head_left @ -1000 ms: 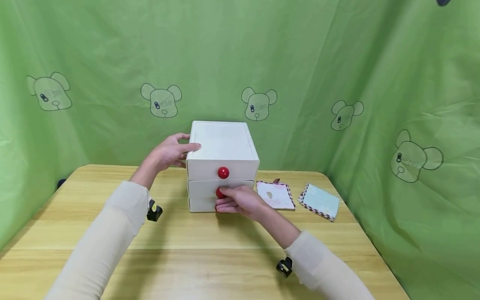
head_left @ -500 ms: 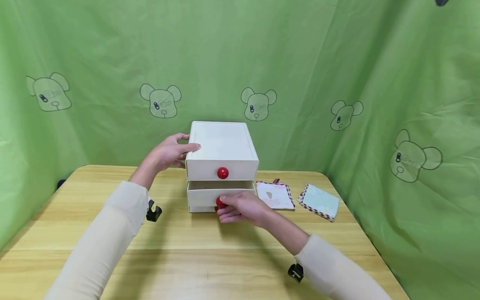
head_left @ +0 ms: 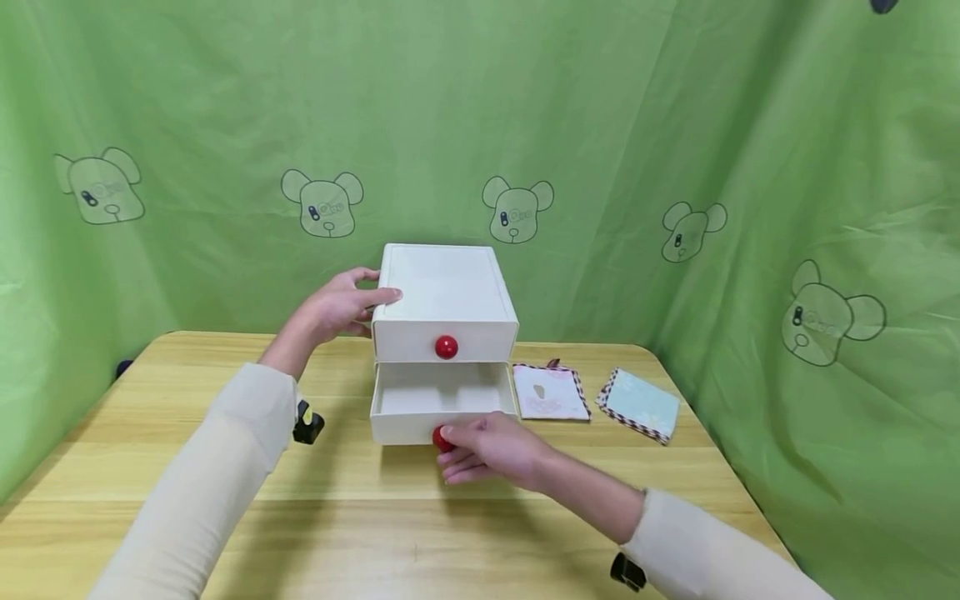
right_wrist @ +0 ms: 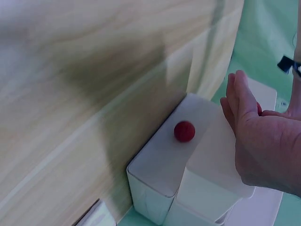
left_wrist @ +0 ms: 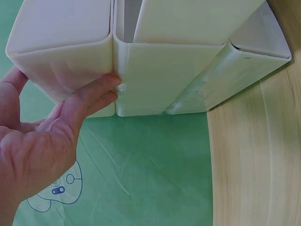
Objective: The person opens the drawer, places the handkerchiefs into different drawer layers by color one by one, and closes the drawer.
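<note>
A white three-tier drawer box (head_left: 446,283) stands toward the back of the table. Its middle drawer (head_left: 405,429) is pulled far out, and the inside that shows is bare white. My right hand (head_left: 498,450) pinches that drawer's red knob (head_left: 441,437) between thumb and fingers. On the box's left side, my left hand (head_left: 341,304) rests with the thumb over the top edge and fairly straight fingers against the side wall, seen in the left wrist view too. The top drawer, with a red knob (head_left: 446,347), is closed. The right wrist view shows the bottom drawer's knob (right_wrist: 184,131).
Right of the box lie a white cloth (head_left: 551,393) with a checked edge and a pale blue cloth (head_left: 641,404). The wooden table (head_left: 360,533) carries everything. A green curtain (head_left: 420,108) with bear-head prints hangs behind and at the sides.
The middle drawer has slid out toward me from closed, my right hand moving with its knob. My left hand has stayed in place on the box.
</note>
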A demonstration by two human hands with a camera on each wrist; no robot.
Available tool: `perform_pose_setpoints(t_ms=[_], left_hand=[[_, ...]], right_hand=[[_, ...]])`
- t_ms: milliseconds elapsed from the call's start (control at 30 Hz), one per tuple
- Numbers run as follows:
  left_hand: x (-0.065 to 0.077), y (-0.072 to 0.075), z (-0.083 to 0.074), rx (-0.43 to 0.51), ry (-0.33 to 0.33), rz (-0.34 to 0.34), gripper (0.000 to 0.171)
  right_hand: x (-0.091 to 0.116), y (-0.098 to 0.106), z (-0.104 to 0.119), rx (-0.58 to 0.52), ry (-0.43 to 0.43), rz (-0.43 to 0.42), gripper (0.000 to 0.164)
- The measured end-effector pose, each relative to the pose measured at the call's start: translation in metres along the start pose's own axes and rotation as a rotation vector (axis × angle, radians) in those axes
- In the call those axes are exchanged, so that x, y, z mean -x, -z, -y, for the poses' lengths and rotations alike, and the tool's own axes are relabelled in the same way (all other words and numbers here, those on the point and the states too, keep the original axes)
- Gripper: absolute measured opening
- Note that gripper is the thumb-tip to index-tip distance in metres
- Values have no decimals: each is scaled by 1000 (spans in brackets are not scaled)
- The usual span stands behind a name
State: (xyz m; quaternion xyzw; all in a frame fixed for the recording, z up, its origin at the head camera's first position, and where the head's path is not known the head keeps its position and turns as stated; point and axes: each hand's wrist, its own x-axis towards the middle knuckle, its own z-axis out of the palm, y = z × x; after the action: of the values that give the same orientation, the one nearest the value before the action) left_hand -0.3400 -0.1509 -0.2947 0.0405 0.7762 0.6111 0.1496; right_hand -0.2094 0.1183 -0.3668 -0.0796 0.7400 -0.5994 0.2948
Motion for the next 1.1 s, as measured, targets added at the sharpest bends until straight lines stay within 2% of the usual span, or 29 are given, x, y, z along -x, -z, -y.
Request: perform_pose_setpoints(t_ms=[433,733,900,1100], left_hand=[[-1,-1,1,8,-5,3,86],[-1,1,2,7,-2,5,86],[-1,1,2,13,-5,9,85],[0,0,1,8,-11,9,86]], right_hand=[[24,-17,-8,-22,-26,-12,37],[29,-17,-8,-20,-21,11,37],[29,-13,-3,74,-45,37,39],[33,2,12,235,-90,117,43]])
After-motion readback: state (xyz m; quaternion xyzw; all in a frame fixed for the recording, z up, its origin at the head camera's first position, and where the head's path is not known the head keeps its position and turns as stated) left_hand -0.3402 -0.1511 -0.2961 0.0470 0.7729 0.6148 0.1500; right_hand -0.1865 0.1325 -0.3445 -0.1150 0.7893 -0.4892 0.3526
